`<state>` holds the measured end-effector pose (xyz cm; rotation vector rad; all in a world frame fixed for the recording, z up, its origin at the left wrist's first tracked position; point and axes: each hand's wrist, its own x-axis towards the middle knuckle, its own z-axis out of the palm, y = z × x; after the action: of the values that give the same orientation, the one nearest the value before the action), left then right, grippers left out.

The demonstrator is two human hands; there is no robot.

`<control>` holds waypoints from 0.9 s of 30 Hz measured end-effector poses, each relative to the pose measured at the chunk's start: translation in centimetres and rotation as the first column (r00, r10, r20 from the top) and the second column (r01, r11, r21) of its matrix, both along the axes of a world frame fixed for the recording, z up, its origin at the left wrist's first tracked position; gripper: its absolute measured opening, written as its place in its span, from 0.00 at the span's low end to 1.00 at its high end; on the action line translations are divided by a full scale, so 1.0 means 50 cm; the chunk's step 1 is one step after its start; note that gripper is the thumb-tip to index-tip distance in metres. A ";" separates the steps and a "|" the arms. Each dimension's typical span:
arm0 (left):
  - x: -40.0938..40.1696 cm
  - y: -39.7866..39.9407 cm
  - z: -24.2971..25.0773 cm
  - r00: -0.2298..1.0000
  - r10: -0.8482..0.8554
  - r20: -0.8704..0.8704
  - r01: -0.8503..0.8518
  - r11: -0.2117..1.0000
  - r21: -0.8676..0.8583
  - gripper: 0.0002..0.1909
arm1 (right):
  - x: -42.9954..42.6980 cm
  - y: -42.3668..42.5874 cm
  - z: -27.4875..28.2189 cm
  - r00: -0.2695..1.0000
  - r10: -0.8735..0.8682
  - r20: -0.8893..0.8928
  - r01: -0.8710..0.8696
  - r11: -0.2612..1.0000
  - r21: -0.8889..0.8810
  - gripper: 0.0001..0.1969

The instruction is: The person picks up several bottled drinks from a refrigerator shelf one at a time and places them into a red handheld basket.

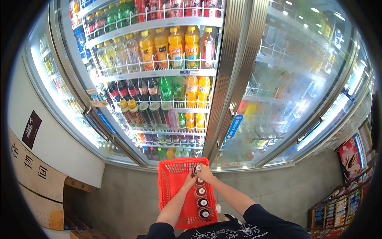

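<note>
A red plastic shopping basket (176, 191) is in front of me at the foot of a drinks cooler. Over its far right corner, my right hand (205, 173) grips a dark bottle (195, 171) by its white-capped top. My left hand (189, 181) holds the same bottle from the left side. Nearer to me, several more white-capped bottles (203, 203) stand upright in a row along the basket's right wall. The contents of these look reddish brown to nearly black. My hands partly hide the held bottle and the one just behind it.
Shelves of the drinks cooler (161, 73) rise ahead, stocked with juice, soda and cola bottles. To their right is a fogged glass door (286, 89). A stocked display rack (337, 209) stands at the right, and a wall with a fabric curtain (38, 179) at the left.
</note>
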<state>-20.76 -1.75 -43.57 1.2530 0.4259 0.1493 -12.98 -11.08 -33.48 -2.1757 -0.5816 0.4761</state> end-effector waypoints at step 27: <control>0.163 -0.002 0.714 0.711 -0.316 0.629 -0.493 0.414 0.765 0.09 | 0.221 -0.058 0.338 0.682 -0.652 0.332 0.283 0.653 0.702 0.22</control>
<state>-12.59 -1.85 -7.86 2.1315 -0.3884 1.0967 -1.95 -13.98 -16.57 -1.6922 -0.3304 -0.6316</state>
